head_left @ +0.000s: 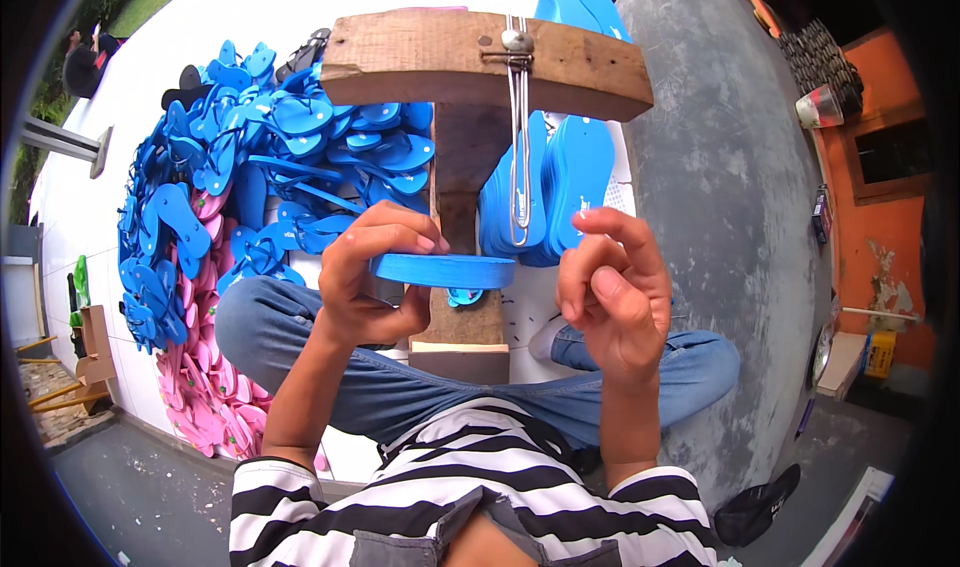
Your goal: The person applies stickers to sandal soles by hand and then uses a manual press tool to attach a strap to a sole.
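Note:
My left hand (368, 277) is closed around one end of a blue flip-flop sole (445, 270), seen edge-on over my lap. Just beneath the sole a bit of blue strap (465, 296) shows; whether it is joined to the sole I cannot tell. To the right of the sole, my right hand (620, 302) is raised with its fingers loosely curled, index finger apart from the thumb, and nothing visible in it. Beyond both hands stands a wooden stand (400, 52) with a thick crossbeam. A long metal wire hook (519, 157) hangs from a bolt on that beam.
Left of the stand lies a big heap of blue flip-flops (300, 117), with pink flip-flops (205, 367) beside it. Stacked blue soles (580, 177) sit right of the post, and more blue soles (580, 7) lie beyond the beam. A person (85, 67) is at the far left.

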`<state>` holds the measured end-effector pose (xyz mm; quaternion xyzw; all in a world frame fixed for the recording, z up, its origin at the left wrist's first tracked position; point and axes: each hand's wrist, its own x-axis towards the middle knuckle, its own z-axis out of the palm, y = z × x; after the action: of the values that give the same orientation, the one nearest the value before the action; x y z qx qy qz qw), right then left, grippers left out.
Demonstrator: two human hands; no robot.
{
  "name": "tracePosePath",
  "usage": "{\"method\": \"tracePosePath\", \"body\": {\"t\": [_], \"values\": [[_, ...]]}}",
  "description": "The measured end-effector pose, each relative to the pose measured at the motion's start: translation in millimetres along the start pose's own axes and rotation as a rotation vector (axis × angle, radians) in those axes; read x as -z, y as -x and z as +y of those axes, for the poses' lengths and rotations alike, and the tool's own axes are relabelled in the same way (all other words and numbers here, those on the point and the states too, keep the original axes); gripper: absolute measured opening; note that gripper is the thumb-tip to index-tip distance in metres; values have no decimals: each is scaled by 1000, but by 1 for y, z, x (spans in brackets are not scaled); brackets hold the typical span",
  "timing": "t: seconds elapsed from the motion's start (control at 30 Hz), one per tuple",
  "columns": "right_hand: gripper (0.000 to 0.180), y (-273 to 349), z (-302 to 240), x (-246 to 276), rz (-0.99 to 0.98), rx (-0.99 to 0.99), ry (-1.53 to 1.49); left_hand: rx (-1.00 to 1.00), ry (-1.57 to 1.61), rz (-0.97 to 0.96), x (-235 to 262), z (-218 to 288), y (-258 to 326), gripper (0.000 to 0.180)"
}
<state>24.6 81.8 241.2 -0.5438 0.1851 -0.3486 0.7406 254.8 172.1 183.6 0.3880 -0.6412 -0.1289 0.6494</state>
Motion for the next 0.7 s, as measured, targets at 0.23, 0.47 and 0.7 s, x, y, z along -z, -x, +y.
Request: {"method": "tracePosePath", "body": {"t": [0.23,0.47,0.7], "values": [[42,-28,-7,-17,-47,39,311,-76,12,8,-1,4,-12,50],[47,-46,1,-11,123,537,1111,-56,17,13,1,5,-9,48],[48,-41,3,-2,11,636,1114,-71,-24,16,6,7,-7,46]]}}
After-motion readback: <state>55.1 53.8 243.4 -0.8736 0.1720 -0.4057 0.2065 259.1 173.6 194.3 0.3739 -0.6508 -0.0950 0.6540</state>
